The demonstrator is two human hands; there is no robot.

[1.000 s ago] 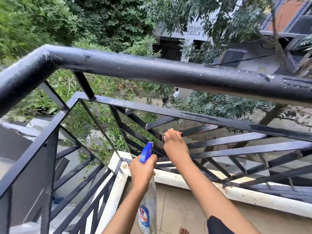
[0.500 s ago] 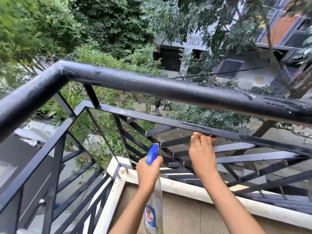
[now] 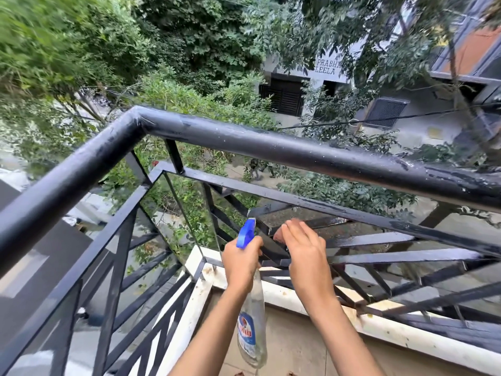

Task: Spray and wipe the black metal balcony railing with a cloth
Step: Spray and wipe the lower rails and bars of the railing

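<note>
Both hands nearly touch now: right hand (image 3: 306, 256) has slid along the railing (image 3: 271, 147) toward the spray bottle (image 3: 252, 329), grasp unclear; left hand (image 3: 241, 263) grips the bottle.

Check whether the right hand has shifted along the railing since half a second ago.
Yes. The right hand has slid left along the slanted bars, back toward where they fan out.

Left hand (image 3: 241, 263) with clear plastic spray bottle (image 3: 252, 321) just left of right hand (image 3: 306, 256), both before black metal railing (image 3: 271, 150).
</note>
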